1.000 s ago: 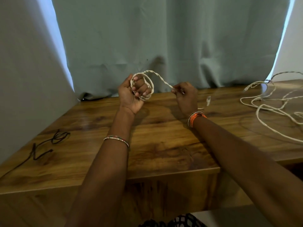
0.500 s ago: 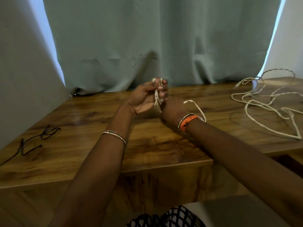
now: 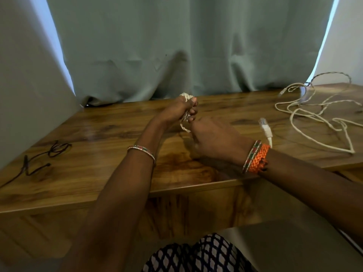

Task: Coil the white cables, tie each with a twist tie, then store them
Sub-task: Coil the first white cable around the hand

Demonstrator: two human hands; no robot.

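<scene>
My left hand (image 3: 179, 111) grips a small coil of white twisted cable (image 3: 185, 116) above the wooden table (image 3: 110, 134). The coil's loops show above and below the fingers. My right hand (image 3: 218, 140) is just right of the coil with its back to the camera; its fingertips are hidden, so the hold on the cable's tail cannot be seen. The tail's white plug (image 3: 266, 130) sticks up beside my right wrist. A second white cable (image 3: 318, 116) lies loose and tangled on the table at the right.
Thin black twist ties (image 3: 47, 156) lie on the table's left part. A grey-green curtain (image 3: 176, 46) hangs behind the table. White walls close in at left and right. The table's front edge runs below my wrists.
The stretched cable length has been wound into the coil. My right hand has come in close to my left, then lowered and turned back-up. The plug end now stands by my right wrist.
</scene>
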